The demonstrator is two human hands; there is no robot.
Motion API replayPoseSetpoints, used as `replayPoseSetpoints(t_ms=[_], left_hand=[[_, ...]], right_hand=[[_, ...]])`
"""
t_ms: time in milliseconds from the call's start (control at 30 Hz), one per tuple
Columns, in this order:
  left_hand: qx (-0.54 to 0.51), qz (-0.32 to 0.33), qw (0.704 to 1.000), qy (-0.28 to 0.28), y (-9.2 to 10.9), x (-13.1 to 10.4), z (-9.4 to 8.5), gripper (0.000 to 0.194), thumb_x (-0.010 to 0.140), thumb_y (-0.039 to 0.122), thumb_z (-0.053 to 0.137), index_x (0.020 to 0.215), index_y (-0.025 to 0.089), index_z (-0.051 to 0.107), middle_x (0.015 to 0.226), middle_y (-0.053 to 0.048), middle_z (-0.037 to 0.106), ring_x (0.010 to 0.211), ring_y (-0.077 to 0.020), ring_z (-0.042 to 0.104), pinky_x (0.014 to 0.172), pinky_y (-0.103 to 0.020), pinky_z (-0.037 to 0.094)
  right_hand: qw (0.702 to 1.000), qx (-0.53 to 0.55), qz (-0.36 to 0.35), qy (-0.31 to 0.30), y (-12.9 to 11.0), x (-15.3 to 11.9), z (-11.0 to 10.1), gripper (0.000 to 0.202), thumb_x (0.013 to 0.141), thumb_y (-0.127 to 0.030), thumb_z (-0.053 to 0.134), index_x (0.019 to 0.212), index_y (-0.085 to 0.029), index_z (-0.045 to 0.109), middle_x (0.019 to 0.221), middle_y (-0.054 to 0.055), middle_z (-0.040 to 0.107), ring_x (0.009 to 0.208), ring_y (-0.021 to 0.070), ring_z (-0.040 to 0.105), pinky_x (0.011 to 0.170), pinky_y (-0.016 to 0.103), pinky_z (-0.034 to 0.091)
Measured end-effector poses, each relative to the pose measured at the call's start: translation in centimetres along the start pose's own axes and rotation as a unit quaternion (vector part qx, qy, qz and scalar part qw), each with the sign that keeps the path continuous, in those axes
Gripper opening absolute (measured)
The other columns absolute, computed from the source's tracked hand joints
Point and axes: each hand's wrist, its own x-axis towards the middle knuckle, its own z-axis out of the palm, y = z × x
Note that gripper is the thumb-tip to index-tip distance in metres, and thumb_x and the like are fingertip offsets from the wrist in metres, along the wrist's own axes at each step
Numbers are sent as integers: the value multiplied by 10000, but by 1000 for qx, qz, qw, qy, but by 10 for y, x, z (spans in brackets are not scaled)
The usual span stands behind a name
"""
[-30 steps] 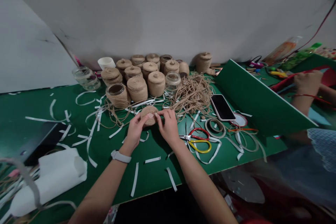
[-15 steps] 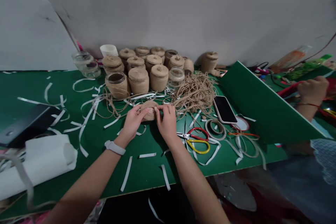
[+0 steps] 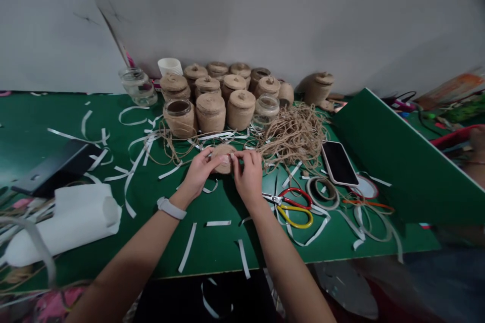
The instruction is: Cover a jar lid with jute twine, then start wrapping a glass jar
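The head camera looks down on a green worktop (image 3: 227,247). Near the middle of the frame, two hands hold a small round lid wrapped in brown string (image 3: 224,155). The left hand (image 3: 199,174) grips the lid from the left side, with its fingers (image 3: 212,157) pressed on the string. The right hand (image 3: 248,175) meets it from the right, with its fingers (image 3: 238,156) pinched together on the lid's edge. The left arm has a pale wristband (image 3: 171,208).

Just above the hands stands a group of string-wrapped jars (image 3: 223,98), most with lids on. A clear glass jar (image 3: 265,110) sits at the right end of that group. Another clear jar (image 3: 138,86) and a white cup (image 3: 170,66) stand in the upper left part. A loose pile of brown string (image 3: 295,133) lies to the right of the hands.

A phone (image 3: 339,162) lies face up right of the pile. Scissors with red and yellow handles (image 3: 293,207) lie lower right of the hands, near a tape ring (image 3: 323,193). White paper strips (image 3: 132,161) are all over the worktop. A white roll (image 3: 64,222) lies at the lower left. A green board (image 3: 401,161) leans at the right.
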Motion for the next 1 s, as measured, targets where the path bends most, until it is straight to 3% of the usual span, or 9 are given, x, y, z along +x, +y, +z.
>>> replayPoseSetpoints(t_ms=[300, 467, 833, 1000], left_hand=[[10, 7, 999, 48, -4, 2, 0, 361, 657, 368, 813, 909, 139, 689, 816, -49, 752, 760, -192, 685, 740, -304, 536], [19, 7, 999, 40, -5, 2, 0, 369, 668, 384, 810, 917, 145, 681, 843, -58, 760, 774, -202, 694, 751, -314, 535], [24, 13, 1000, 5, -4, 0, -1, 355, 685, 348, 806, 965, 171, 681, 964, -63, 756, 903, -225, 691, 863, -339, 510], [21, 21, 999, 28, -8, 0, -2, 331, 684, 356, 802, 925, 163, 681, 895, -56, 754, 820, -210, 691, 793, -320, 520]], right_hand=[[998, -54, 19, -18, -2, 1, -3, 196, 958, -290, 501, 1084, -199, 620, 1051, 90, 629, 1006, 223, 520, 859, 375, 396], [998, -58, 28, -22, -1, 0, -2, 188, 974, -306, 470, 935, -193, 614, 939, 76, 635, 922, 211, 514, 804, 351, 386], [999, -37, 28, -21, 0, 0, 3, 164, 969, -279, 477, 912, -188, 601, 918, 74, 644, 906, 207, 522, 815, 354, 401], [998, -36, 26, -37, -1, -1, 3, 169, 967, -276, 475, 912, -192, 611, 922, 77, 643, 900, 213, 519, 819, 364, 406]])
